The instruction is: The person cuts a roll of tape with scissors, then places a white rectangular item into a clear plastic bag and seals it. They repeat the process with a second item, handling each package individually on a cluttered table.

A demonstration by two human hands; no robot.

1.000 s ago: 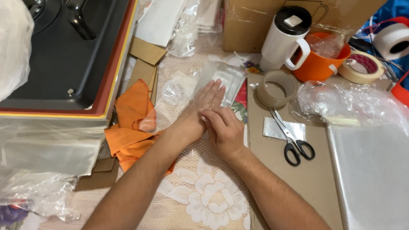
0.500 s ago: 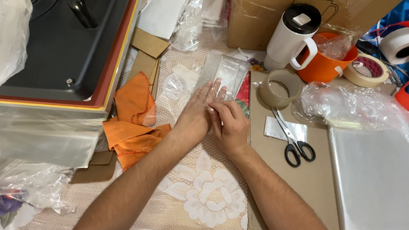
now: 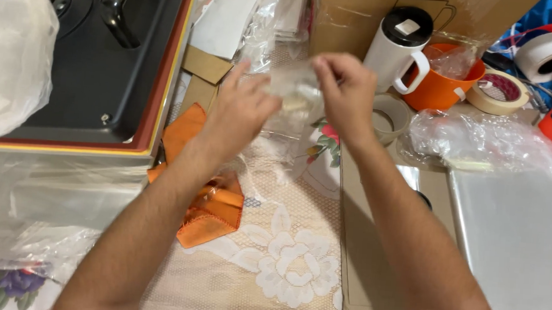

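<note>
Both my hands are raised above the table and hold one small clear plastic bag [image 3: 293,89] between them. My left hand [image 3: 244,108] grips its left side, fingers curled around it. My right hand [image 3: 344,89] pinches its top right edge. Something small and pale shows inside the bag, blurred. Below the hands lies a lace tablecloth [image 3: 282,270] with a flower pattern.
A black machine with a red and yellow rim [image 3: 102,68] stands at left, orange cloth [image 3: 206,195] beside it. A white mug with a black lid [image 3: 401,48], orange bowl [image 3: 443,82], tape rolls [image 3: 500,92], cardboard sheet [image 3: 372,256] and clear plastic bags [image 3: 514,227] lie at right.
My hands were pressing flat on the bag on the table. They have lifted it up and away from the table, and the view has shifted closer.
</note>
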